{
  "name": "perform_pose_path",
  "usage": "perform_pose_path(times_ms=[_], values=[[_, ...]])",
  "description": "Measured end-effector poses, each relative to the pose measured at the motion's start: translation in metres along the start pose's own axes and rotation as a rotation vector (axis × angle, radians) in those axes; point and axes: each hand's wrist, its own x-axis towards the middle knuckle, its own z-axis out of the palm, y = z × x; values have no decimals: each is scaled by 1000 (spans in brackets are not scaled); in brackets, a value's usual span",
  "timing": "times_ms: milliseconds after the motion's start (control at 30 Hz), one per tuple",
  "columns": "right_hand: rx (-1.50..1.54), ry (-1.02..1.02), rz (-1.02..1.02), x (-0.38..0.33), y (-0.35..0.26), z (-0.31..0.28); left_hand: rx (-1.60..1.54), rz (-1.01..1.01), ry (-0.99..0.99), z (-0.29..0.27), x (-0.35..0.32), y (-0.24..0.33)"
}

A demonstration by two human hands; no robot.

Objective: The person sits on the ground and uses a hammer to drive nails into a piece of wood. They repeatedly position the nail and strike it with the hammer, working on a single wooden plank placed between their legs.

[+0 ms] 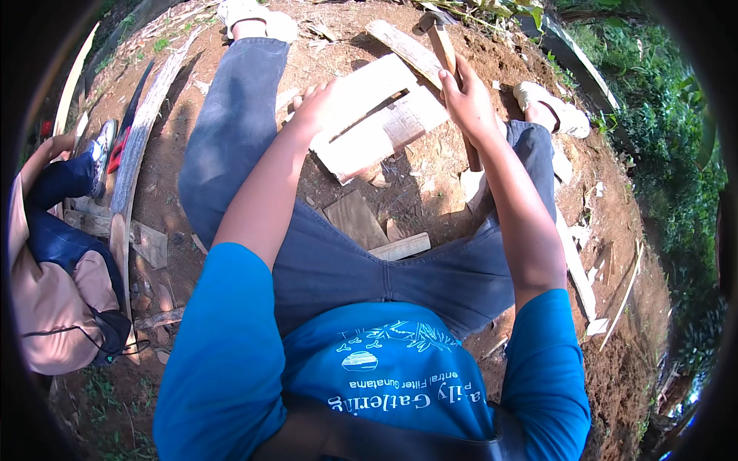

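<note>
Bare reddish-brown dirt ground [430, 165] carries everything. Near its middle lie pale nailed wooden boards [377, 115], with short offcuts [369, 227] just beside them. A long plank [134, 146] runs along the left edge, and thin slats [576, 265] lie toward the right edge.

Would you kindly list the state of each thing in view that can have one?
hammer: gripped by the handle, head raised over the boards
right hand: closed around the hammer handle
left hand: resting on the nailed boards
nailed boards: flat on the dirt
long plank: lying on the ground
</note>
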Motion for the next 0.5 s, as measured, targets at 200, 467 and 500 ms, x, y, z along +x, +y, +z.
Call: perform_pose_path(times_ms=[200, 467, 500], values=[[14, 106, -18, -39, 10, 30, -26, -9, -66, -4, 7, 8], [252, 46, -90, -8, -38, 5, -88, -17, -37, -1, 7, -3], [288, 136, -158, -13, -52, 0, -98, -29, -48, -2, 4, -2]])
